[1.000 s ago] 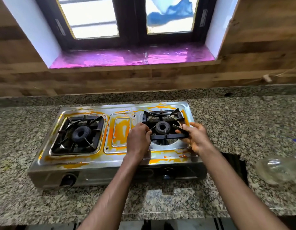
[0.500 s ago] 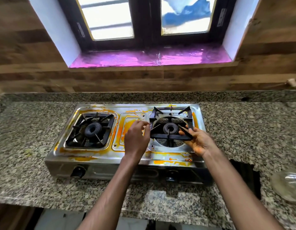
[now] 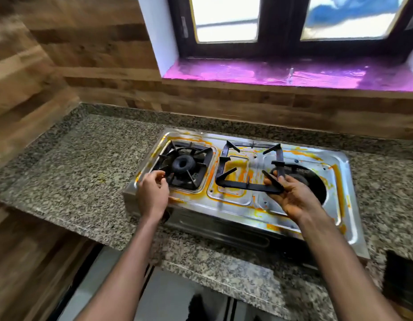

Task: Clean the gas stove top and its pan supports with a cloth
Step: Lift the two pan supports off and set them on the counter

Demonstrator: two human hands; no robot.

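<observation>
The right hand [image 3: 293,198] grips the lifted pan support [image 3: 249,167] by its near corner over the stove [image 3: 235,205] centre — rigid, likely heavy, best held by the frame — while the left hand's [image 3: 152,193] loosely curled fingers hold nothing.

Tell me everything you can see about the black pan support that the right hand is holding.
The lifted pan support is a black, square frame of dull metal with prongs pointing inward from its corners and sides. It is off its burner, held over the middle of the orange-stained stove top. The right hand grips its near right corner, fingers curled around the bar. The left hand does not touch it.
</observation>
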